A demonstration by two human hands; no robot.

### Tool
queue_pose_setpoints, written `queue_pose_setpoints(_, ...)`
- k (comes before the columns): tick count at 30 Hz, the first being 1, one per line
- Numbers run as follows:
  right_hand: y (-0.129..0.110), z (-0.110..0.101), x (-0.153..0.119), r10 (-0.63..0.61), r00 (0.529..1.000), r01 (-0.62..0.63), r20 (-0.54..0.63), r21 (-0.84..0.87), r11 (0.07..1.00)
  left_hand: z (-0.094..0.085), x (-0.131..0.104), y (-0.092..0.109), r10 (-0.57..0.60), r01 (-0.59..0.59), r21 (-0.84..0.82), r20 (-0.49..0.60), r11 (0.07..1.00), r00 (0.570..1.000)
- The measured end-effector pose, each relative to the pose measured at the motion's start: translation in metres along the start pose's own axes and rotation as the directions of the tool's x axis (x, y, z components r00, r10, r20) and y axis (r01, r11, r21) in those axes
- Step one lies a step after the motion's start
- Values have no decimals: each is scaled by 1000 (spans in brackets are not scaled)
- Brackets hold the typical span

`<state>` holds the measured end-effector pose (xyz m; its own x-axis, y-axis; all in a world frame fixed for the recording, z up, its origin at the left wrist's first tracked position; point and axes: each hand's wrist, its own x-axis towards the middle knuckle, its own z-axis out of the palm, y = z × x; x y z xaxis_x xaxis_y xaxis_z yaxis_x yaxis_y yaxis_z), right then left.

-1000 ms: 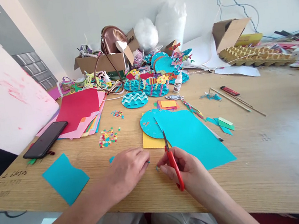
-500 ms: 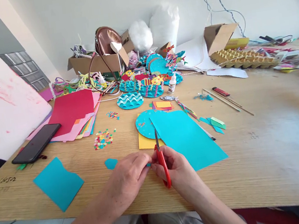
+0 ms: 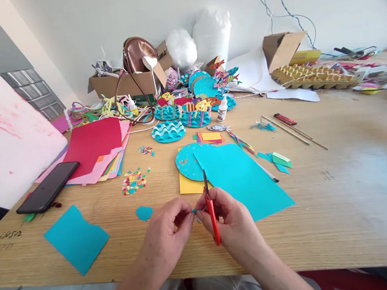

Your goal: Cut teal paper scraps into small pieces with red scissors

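Observation:
Low in the middle of the view, my left hand point(image 3: 171, 228) pinches a tiny blue paper piece point(image 3: 194, 211) between thumb and fingertips. My right hand point(image 3: 227, 215) touches the same piece with its fingertips and also holds red-handled scissors point(image 3: 213, 219), whose dark blades point away from me. A small blue paper shape point(image 3: 144, 213) lies just left of my left hand. Beyond my right hand a large blue sheet point(image 3: 246, 180) partly covers a blue paper disc point(image 3: 191, 162) and a yellow sheet point(image 3: 188, 185).
A notched blue sheet point(image 3: 77, 240), a black phone point(image 3: 49, 187) and stacked coloured paper point(image 3: 97, 145) lie left. Paper dots point(image 3: 134, 182) are scattered nearby. Behind stand blue wavy crafts point(image 3: 169, 131) and a glue bottle point(image 3: 222, 110). Sticks point(image 3: 288, 130) lie right.
My left hand has turned slightly and its fingers have opened into a looser arch, showing more of the tiny blue piece. The scissors have tilted more upright and shifted a little right.

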<state>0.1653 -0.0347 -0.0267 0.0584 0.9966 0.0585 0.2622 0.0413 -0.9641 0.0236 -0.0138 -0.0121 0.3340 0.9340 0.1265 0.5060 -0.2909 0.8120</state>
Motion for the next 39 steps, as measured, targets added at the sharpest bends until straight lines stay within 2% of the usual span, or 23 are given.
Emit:
queue_pose_setpoints(7, -3, -2, 2, -8, 1000, 8, -10, -4, 1000, 0, -4, 3, 31, -27, -137, 29, 990, 999)
queue_pose_setpoints(11, -8, -2, 1, 9, 1000, -9, -6, -7, 1000, 1, -5, 4, 34, -36, -158, -20, 987, 999)
queue_pose_setpoints(13, -11, -4, -1, 9, 1000, -8, 27, -12, 1000, 1, -5, 4, -1, -6, -248, -30, 969, 1000)
queue_pose_setpoints(18, -15, -15, -14, -36, 972, 69, 230, -133, 989, -3, -7, 2, -140, 97, -605, -24, 790, 990)
queue_pose_setpoints(21, -15, -18, -20, -14, 960, 84, 279, -239, 967, -5, -9, 4, -152, 107, -702, -2, 704, 988)
queue_pose_setpoints(27, -18, -16, -23, 0, 950, 90, 311, -276, 957, -7, -9, 12, -153, 162, -763, 83, 626, 985)
queue_pose_setpoints(39, -21, -16, -20, 7, 945, 73, 327, -231, 970, -8, -10, 11, -157, 210, -759, 142, 617, 977)
